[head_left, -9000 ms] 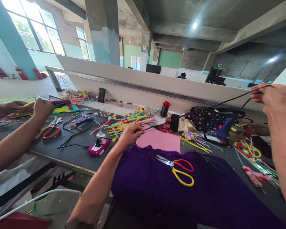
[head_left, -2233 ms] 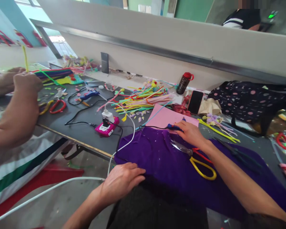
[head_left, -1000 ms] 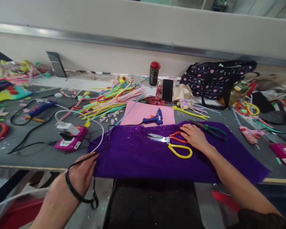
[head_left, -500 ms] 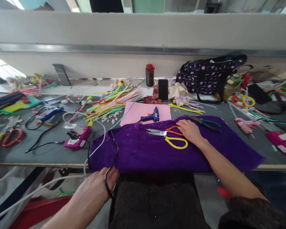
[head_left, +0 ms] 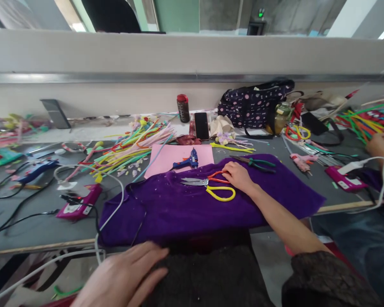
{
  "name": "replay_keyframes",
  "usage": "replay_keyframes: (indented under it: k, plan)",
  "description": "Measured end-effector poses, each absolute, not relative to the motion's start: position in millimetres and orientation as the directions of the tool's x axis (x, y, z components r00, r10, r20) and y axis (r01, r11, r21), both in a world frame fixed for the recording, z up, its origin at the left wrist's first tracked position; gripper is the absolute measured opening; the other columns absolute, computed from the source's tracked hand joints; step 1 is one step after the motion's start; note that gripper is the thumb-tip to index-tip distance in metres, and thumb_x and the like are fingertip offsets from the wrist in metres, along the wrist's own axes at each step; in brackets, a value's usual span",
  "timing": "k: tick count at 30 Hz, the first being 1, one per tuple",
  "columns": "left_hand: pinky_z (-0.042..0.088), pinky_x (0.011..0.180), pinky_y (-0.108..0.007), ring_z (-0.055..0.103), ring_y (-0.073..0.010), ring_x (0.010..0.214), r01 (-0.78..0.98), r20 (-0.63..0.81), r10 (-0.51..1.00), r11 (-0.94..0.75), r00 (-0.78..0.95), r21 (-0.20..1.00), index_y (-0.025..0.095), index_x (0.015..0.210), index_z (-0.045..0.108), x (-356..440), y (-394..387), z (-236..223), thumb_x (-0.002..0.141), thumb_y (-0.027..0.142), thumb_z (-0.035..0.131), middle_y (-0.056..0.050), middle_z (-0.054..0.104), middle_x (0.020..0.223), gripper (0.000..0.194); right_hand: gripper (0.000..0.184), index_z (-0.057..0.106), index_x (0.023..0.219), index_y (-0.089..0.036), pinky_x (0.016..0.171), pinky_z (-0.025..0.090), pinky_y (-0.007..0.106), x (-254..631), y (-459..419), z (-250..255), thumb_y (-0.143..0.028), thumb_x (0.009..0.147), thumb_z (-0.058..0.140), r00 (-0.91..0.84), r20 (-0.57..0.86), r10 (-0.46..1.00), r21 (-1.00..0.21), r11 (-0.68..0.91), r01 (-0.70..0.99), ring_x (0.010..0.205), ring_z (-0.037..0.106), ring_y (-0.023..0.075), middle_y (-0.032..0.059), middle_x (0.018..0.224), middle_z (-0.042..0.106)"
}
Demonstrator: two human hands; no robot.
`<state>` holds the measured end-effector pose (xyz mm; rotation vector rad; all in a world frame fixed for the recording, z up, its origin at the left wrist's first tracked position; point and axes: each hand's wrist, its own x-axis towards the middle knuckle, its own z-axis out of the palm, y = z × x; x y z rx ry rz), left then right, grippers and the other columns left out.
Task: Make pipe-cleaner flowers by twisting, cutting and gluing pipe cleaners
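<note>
Illegibly small print on the bottle (head_left: 183, 110), left hand (head_left: 124, 273) with grip spread, right hand (head_left: 239, 175) at scissors (head_left: 203, 182), grip unclear.

blue glue gun (head_left: 191, 161) (now unheld)

Your left hand (head_left: 123, 273) sits blurred at seven o'clock, fingers extended toward two, thumb apart. Your right forearm (head_left: 284, 221) reaches toward ten, right hand (head_left: 239, 176) palm-down, fingers bent.
</note>
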<state>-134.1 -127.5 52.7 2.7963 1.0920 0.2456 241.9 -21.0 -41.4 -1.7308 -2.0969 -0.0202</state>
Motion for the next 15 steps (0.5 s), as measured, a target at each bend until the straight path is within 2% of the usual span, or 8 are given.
replay_keyframes:
  k: [3, 8, 12, 15]
  plan:
    - [0.047, 0.077, -0.025, 0.058, -0.0147, 0.090, 0.614, 0.117, 0.651, -0.751, 0.750, 0.243, 0.027, 0.105, 0.059, -66, -103, 57, 0.084, 0.037, 0.042, -0.002, 0.062, 0.103, 0.029, 0.013, 0.060, 0.083, -0.019, 0.077, 0.038, 0.027, 245, -21, -41, -0.027, 0.082, 0.050, -0.100, 0.324, 0.941, -0.326, 0.211, 0.922, 0.086, 0.050, 0.0158, 0.0035, 0.089, 0.058]
    - [0.044, 0.082, -0.033, 0.051, -0.0189, 0.099, 0.730, 0.182, 0.764, -0.645, 0.619, 0.224, 0.020, 0.105, 0.058, -15, -67, 15, 0.086, 0.030, 0.039, -0.006, 0.057, 0.109, 0.029, 0.015, 0.058, 0.078, -0.018, 0.070, 0.041, 0.026, 255, -24, -39, -0.027, 0.081, 0.046, -0.013, 0.328, 0.945, -0.512, 0.189, 0.838, 0.077, 0.054, 0.0141, 0.0026, 0.084, 0.059]
    - [0.041, 0.085, -0.035, 0.046, -0.0218, 0.106, 0.786, 0.234, 0.803, -0.591, 0.549, 0.183, 0.019, 0.108, 0.056, -23, -56, -10, 0.084, 0.032, 0.042, -0.008, 0.053, 0.114, 0.030, 0.018, 0.056, 0.081, -0.018, 0.054, 0.042, 0.023, 265, -23, -39, -0.030, 0.079, 0.043, 0.079, 0.186, 0.979, -0.778, 0.097, 0.621, 0.056, 0.055, 0.0118, 0.0011, 0.070, 0.061]
    - [0.041, 0.084, -0.036, 0.045, -0.0226, 0.107, 0.821, 0.263, 0.823, -0.550, 0.503, 0.150, 0.020, 0.108, 0.056, -27, -52, -11, 0.083, 0.034, 0.044, -0.008, 0.053, 0.115, 0.031, 0.019, 0.056, 0.079, -0.016, 0.049, 0.041, 0.022, 273, -20, -40, -0.033, 0.075, 0.047, 0.145, 0.123, 0.982, -0.893, 0.045, 0.448, 0.052, 0.053, 0.0111, 0.0007, 0.063, 0.060]
